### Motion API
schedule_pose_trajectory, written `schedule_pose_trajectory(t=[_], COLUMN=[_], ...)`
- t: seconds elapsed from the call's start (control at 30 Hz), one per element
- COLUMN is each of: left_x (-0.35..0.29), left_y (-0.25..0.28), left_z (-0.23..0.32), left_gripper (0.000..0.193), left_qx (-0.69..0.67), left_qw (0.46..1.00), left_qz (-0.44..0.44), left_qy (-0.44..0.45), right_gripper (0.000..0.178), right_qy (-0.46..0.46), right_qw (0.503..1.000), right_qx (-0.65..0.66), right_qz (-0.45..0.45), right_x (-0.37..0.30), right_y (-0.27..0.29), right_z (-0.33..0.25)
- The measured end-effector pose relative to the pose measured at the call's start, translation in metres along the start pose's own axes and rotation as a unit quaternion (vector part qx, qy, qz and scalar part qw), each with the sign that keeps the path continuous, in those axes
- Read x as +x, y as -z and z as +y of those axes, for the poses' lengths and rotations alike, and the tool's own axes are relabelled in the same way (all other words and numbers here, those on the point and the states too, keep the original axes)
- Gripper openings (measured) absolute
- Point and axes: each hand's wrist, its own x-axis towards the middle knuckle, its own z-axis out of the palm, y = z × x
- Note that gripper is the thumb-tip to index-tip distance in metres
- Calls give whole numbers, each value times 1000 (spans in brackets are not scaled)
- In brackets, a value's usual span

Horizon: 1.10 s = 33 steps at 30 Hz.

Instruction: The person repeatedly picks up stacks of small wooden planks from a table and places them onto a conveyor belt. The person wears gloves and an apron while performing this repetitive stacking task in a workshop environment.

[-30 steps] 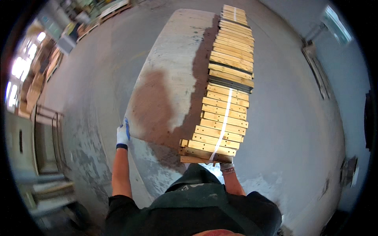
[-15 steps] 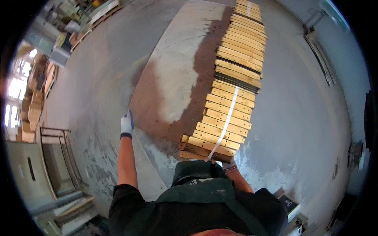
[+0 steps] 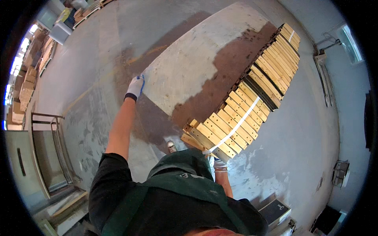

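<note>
A large flat board, brown with a worn grey middle, stretches away in front of me. My left hand, in a white and blue glove, is closed on its left edge near the close corner. Along the board's right side runs a long row of yellow wooden slats, drilled with holes and standing side by side. A white strap crosses the nearer slats, and dark strips sit among them. My right hand, also gloved, is at the close end of the row; its fingers are hidden.
A metal frame stands at the left. Stacked cartons line the far left. A dark box lies behind me on the right. Long rails lean by the right wall, and my shoe shows below the board.
The board and its slats have swung so their far end points more to the right. My left hand has moved forward with the board's edge.
</note>
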Motion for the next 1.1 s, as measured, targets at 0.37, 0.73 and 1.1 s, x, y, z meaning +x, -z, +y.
schedule_pose_trajectory(t=[0.37, 0.73, 1.1], left_x=[-8, -9, -14], left_y=[27, 25, 9], left_z=[-12, 2, 37], left_gripper=[56, 55, 63], left_qx=[-71, -70, -13], left_qw=[997, 994, 997], left_qz=[19, -13, -17], left_qy=[-11, 87, 78], right_gripper=[61, 63, 60], right_qy=[-18, -60, -129], right_qw=[999, 997, 939], right_qx=[42, 14, 313], right_qz=[-20, -54, 65], right_x=[-11, -24, -25], right_y=[-39, -70, -96], right_z=[3, -26, -32])
